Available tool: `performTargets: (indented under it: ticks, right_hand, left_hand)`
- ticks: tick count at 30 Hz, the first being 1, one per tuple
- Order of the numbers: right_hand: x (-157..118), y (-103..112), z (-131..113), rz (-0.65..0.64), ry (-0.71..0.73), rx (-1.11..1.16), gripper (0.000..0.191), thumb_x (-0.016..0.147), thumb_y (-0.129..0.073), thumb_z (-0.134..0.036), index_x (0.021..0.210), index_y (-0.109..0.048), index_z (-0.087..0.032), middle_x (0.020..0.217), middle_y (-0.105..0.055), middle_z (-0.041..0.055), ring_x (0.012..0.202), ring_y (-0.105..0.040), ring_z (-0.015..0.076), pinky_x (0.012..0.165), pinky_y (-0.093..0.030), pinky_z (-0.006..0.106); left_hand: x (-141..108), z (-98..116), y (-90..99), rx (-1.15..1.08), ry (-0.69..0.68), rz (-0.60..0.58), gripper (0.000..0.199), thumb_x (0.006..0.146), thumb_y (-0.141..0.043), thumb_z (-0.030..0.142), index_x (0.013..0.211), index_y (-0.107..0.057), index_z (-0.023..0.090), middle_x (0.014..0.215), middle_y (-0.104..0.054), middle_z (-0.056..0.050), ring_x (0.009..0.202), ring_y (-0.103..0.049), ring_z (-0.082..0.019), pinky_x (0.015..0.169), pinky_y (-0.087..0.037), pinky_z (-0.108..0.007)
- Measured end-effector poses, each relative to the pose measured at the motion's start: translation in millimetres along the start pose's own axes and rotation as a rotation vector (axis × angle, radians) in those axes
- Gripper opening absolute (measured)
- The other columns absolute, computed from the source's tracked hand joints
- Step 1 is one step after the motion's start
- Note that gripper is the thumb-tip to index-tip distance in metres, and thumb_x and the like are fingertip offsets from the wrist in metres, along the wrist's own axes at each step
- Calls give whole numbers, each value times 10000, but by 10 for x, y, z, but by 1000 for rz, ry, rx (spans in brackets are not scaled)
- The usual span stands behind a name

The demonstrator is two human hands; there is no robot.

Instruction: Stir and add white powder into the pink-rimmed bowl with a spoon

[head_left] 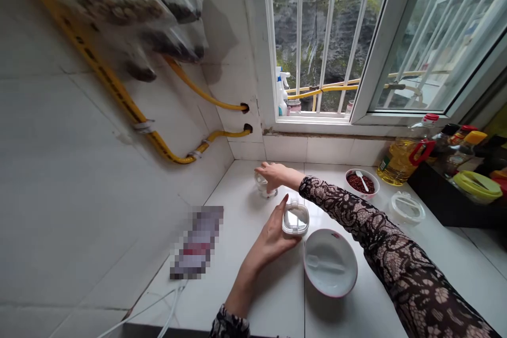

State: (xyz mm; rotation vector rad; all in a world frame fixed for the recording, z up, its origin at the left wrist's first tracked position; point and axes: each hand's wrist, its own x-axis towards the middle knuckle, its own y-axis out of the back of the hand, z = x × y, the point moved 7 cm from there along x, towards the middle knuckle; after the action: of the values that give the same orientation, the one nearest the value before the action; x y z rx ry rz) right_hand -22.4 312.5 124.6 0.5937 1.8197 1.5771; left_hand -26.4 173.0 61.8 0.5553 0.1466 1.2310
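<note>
My left hand (271, 240) is wrapped around the side of a small clear square jar (296, 219), its thumb up along the near edge. The jar's top faces up and something white shows in it. Farther back, my right hand (277, 175) reaches across and closes over the top of another clear container (262, 186) on the counter; its contents are hard to make out. Just right of my left hand stands a white bowl (332, 245) with a pinkish rim, a pale spoon (327, 265) lying inside it.
At the right are a bowl of dark red flakes (358, 184), a clear lidded container (407, 207), an oil bottle (396, 161) and a black box (431, 198) of condiments. A blurred-out object (198, 243) with white cables lies left. A yellow pipe (119, 95) runs along the wall.
</note>
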Motion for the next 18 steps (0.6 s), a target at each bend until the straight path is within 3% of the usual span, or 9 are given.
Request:
performTargets:
  ticks: [5,8,13,18]
  right_hand:
    - [-43,-26,45,4,-27,20,789,598,-870,-224,1282,-480,-169,1334,-502,192,980,-716,338,743,-587,366]
    - [-182,26,189,0,-64,42,717,608,-863,-217,1222,-495,-181,1326,-507,166,932,-716,286,733,-576,333]
    - [-721,157,737,6,-188,61,683,638,-857,-254,1209,-487,-201,1282,-525,124,942,-670,226,759,-538,288]
    - [-1400,94,1273,-21,-315,38,634,643,-837,-257,1184,-517,-177,1224,-534,141,930,-642,266,761,-492,326]
  left_hand:
    - [-10,-25,3,23,-24,-1,1017,749,-725,179,1585,-153,263,1570,-399,-127,1474,-374,-338,1216,-320,-540]
    - [-8,-53,10,25,-30,19,998,758,-719,185,1580,-166,303,1604,-359,-108,1484,-361,-344,1210,-329,-545]
    - [1,-82,-10,33,-47,-4,1026,735,-743,195,1582,-172,288,1569,-409,-115,1473,-372,-361,1200,-344,-553]
    - [-2,-60,3,41,-18,-11,996,739,-712,183,1577,-181,264,1608,-347,-118,1492,-332,-353,1226,-293,-537]
